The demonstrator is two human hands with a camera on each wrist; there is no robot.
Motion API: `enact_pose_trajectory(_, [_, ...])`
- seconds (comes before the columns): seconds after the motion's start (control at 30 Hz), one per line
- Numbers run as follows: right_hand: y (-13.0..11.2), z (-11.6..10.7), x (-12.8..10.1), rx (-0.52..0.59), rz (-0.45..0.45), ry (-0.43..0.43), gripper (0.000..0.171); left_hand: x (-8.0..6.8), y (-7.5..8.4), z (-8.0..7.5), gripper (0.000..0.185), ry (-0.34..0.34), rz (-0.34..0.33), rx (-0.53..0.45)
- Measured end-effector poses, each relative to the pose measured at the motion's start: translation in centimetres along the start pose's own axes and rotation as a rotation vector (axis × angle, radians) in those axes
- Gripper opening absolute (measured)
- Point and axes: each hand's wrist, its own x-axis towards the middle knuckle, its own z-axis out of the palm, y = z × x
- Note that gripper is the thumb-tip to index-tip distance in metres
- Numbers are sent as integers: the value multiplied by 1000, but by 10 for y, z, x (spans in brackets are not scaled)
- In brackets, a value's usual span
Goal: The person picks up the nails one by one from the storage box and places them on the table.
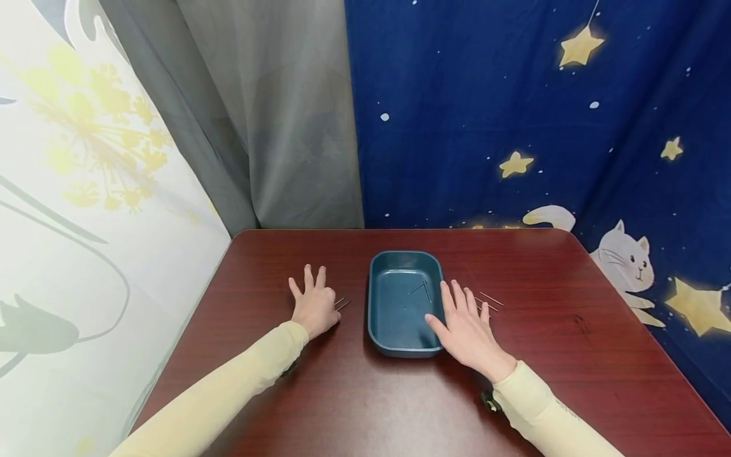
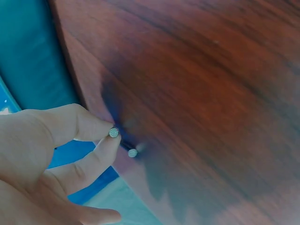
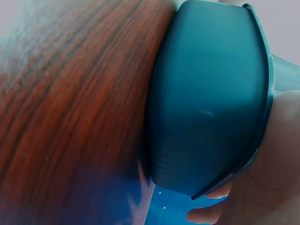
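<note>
My left hand pinches a nail between thumb and forefinger, low over the table; its round, cross-hatched head shows at the fingertips in the left wrist view. Beside it is a second nail, head toward the camera. My right hand has its fingers stretched out over the right side of a dark blue-green tray, thumb reaching over the rim. A few thin nails lie crossed inside the tray. More nails lie on the table beyond the right fingers, which partly hide them.
The tray stands at the middle of a reddish-brown wooden table. Behind the table hang a grey curtain and a blue curtain with stars. A pale floral cloth hangs along the left.
</note>
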Motion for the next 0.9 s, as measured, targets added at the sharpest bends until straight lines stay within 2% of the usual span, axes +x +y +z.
enact_pose_trajectory(0.33, [1,1,0,-14,-4,5,87,-1,-2,0,32,-7,20,21])
enact_pose_trajectory(0.9, [0,1,-1,-19,-4,12,87,7,-2,-16,32,0,12,8])
